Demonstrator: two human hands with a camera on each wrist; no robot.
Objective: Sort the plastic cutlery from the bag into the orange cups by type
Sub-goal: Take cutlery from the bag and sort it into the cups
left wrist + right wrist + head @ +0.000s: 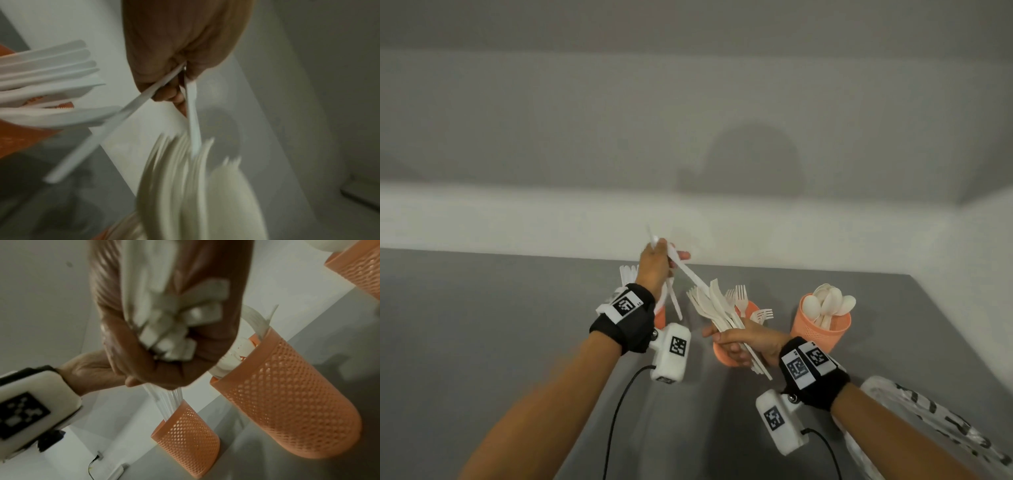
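White knife (690, 272) slants from left hand (654, 265).

Cutlery (714, 305): matt white plastic. Cups (287, 399): perforated matt orange plastic. Surface (482, 325): smooth matt grey. Bag (928, 418): glossy clear film.

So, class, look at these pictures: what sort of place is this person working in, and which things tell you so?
Probably a plain indoor recording or test room, not a kitchen: a bare grey table against blank white walls, and tracking-marker wrist cameras with cables.
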